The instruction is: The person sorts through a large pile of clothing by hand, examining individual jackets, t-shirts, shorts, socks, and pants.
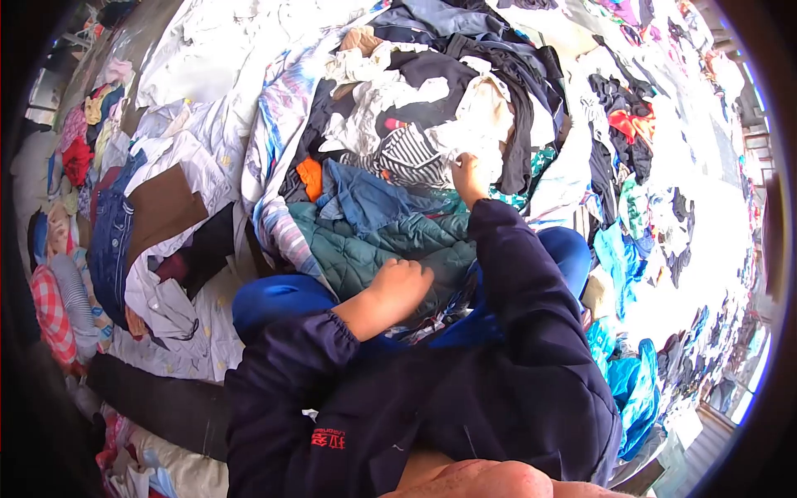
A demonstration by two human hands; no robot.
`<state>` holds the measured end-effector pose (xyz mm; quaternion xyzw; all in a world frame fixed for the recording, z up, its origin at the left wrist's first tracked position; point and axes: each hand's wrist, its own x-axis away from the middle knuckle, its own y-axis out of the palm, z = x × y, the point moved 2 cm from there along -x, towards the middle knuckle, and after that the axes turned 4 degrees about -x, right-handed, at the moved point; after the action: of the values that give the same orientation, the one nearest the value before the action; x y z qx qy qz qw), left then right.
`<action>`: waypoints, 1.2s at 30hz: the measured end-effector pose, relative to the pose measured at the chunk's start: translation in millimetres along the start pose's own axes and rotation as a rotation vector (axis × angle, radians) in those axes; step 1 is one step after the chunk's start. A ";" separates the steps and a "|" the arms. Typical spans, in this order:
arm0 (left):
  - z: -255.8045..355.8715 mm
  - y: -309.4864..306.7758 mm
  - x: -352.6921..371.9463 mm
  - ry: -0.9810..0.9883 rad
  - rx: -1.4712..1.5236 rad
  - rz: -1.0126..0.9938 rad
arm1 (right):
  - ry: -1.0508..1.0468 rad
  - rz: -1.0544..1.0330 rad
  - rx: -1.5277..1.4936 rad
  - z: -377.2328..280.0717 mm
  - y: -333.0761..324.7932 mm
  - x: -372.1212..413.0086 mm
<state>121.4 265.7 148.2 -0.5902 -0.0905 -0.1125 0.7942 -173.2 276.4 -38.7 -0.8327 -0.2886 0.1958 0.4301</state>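
Observation:
A heap of mixed clothes lies in front of me inside a spread patterned cloth (pixel 278 108). My right hand (pixel 471 176) is closed at the heap, its fingertips pinching the edge of a white garment (pixel 444 137). Just left of those fingers lies a black-and-white striped garment (pixel 411 155). My left hand (pixel 394 290) is curled above a green quilted garment (pixel 357 249); its fingertips are turned under and hidden. Between the quilted piece and the striped one lies a blue denim garment (pixel 365 195). An orange cloth (pixel 310 178) shows at the heap's left edge.
To the left lie a brown cloth (pixel 166 212), dark denim (pixel 112 241) and a red checked bundle (pixel 52 311). Bright blue fabric (pixel 635 402) is at the lower right. More clothes, with an orange-red piece (pixel 633 124), spread along the right. My knees flank the heap.

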 end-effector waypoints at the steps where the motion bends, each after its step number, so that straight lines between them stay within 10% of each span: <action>1: -3.7 1.8 -1.3 -0.004 -0.026 0.015 | -0.008 0.021 0.045 -0.2 4.5 -11.6; 12: -27.0 -11.7 -24.3 -0.055 0.020 0.080 | -0.156 0.117 -0.114 -31.8 -4.3 -24.0; 14: -31.9 -10.7 -28.4 -0.107 0.005 0.109 | -0.461 0.229 -0.047 -41.4 -30.3 26.6; 16: -33.8 -11.9 -29.9 -0.182 0.003 0.134 | -0.104 0.027 -0.406 -81.4 -69.9 90.5; 26: -30.3 11.7 -29.7 -0.248 0.149 0.222 | -0.010 -0.666 -1.508 -194.7 -222.0 267.6; 30: -32.3 50.4 -41.2 -0.041 0.316 0.362 | -0.415 -1.058 -1.492 -230.6 -293.2 255.9; 32: -28.8 53.0 -48.1 -0.054 0.619 0.268 | -0.695 -0.955 -1.203 -229.5 -298.2 242.9; 36: -15.5 18.1 -29.7 0.127 1.288 0.283 | -0.332 -0.394 -0.625 -194.2 -257.8 220.4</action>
<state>98.3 258.0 118.9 0.0044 -0.0142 0.0352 0.9993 24.7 421.8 265.3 -0.8090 -0.5540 0.1444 0.1330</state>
